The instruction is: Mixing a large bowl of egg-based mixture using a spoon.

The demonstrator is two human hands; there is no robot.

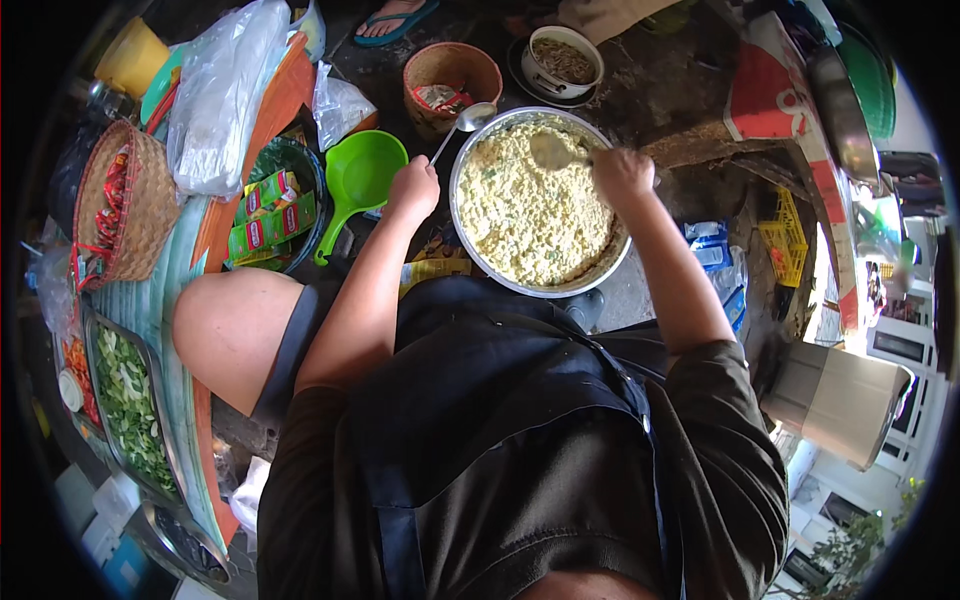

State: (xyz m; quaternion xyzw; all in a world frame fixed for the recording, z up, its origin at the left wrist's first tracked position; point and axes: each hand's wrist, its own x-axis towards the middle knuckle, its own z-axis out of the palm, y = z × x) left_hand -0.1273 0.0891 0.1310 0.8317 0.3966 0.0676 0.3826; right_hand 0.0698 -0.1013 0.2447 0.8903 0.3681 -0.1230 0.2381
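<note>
A large round metal basin (pixel 454 217) stands before me, holding a pale yellow, crumbly food mixture (pixel 536 214) with green flecks. My right hand (pixel 624 178) grips a spoon (pixel 553 152) over its right side; the spoon's head looks blurred and coated, at the mixture's far part. In my left hand (pixel 415 189) is the thin handle of a metal ladle (pixel 475 118), whose bowl sits by the basin's far left rim. Left of that hand lies a bright green plastic dipper (pixel 365 169).
Beyond the basin are a woven basket (pixel 452 64) with packets and a white pot (pixel 562 64) of dark contents. At left, a bench (pixel 259 127) carries a wicker basket (pixel 142 202) and a tray of chopped greens (pixel 127 405). A person's sandalled foot (pixel 390 21) shows at the top.
</note>
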